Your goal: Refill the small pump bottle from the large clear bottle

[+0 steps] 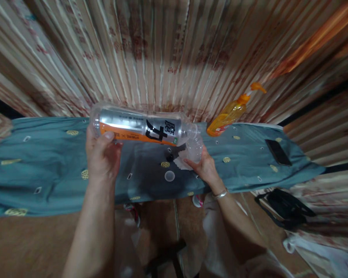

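A large clear plastic bottle with a silver-and-orange label and black characters [137,125] is held on its side above a worktop draped in teal cloth with yellow pineapple motifs [56,154]. Its base end is gripped by the left hand [103,157], the thumb being laid against the label; its neck is directed to the right. A small clear plastic vessel [194,150] is gripped by the right hand [205,166], its upper end placed at the large bottle's mouth; whether the two touch cannot be told. A white piece of paper [182,161] is seen beside the vessel, partly hidden by it. Nearby on the cloth are seen a small black object [170,157] and a round translucent disc [169,176]. Farther right are placed an amber bottle with an orange pump top [226,117] and a black rectangular phone [278,152].
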{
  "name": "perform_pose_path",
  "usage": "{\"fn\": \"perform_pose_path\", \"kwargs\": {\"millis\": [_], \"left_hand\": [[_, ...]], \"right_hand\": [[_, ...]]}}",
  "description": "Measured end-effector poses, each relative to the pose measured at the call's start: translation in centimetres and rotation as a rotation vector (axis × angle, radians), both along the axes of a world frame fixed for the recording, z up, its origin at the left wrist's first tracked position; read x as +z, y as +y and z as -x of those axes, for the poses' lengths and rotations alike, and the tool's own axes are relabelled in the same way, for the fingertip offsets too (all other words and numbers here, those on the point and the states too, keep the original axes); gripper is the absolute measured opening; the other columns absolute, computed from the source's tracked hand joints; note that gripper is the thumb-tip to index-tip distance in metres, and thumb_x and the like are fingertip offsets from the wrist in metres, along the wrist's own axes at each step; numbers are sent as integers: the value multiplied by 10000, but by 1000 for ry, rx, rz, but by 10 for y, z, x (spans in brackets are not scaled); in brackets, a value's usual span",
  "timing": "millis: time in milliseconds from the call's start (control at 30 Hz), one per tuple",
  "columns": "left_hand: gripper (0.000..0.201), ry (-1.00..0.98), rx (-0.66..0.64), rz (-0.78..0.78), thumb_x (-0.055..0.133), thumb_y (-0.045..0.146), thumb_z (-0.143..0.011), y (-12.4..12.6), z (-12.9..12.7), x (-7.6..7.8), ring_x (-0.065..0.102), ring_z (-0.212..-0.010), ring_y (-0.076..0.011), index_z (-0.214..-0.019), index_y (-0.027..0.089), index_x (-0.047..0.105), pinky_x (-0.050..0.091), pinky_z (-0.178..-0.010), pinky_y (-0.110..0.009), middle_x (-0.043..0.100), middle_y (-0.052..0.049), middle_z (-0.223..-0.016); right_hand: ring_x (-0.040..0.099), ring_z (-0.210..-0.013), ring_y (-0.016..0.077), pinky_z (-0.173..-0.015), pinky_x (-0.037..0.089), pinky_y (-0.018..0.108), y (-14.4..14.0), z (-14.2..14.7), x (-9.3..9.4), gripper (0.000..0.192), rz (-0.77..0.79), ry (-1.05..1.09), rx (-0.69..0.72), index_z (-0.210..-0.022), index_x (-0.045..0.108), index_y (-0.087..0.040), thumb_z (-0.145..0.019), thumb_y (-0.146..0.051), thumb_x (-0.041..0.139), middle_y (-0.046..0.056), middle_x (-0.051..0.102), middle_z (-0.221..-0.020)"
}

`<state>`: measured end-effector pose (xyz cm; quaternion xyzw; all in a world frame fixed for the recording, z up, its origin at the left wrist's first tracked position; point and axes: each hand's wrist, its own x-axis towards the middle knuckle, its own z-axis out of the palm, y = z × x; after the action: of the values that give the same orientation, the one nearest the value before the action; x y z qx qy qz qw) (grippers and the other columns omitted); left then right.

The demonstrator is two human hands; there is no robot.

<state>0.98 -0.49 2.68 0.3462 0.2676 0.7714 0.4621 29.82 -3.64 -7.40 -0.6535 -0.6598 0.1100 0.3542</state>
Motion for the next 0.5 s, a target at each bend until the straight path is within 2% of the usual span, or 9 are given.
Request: {"fn": "perform_pose_path", "kwargs": {"millis": [133,333,500], "left_hand": [[382,-6,16,19,846,203,-542,0,2,-2,592,-770,-146,-895,253,709,404,-557,-228,671,15,-851],[374,-41,11,47,849,187,-527,1,5,-4,591,-731,-137,-869,232,706,427,-546,-220,674,16,-815],[375,-54,15,58,853,183,-518,2,5,-5,616,-780,-141,-858,249,709,476,-600,-214,698,24,-843]], "right_hand": [[648,-1230,356,-1010,548,538,1,0,-1,873,0,-8,9,-1502,377,-184,-773,-508,729,172,653,-1357],[657,-1210,361,-1007,554,507,2,0,-4,911,4,-22,10,-1495,378,-107,-787,-592,684,205,654,-1342],[657,-1209,368,-980,566,533,3,0,-7,910,-7,-13,-3,-1502,378,-142,-785,-612,683,198,642,-1364]]}}
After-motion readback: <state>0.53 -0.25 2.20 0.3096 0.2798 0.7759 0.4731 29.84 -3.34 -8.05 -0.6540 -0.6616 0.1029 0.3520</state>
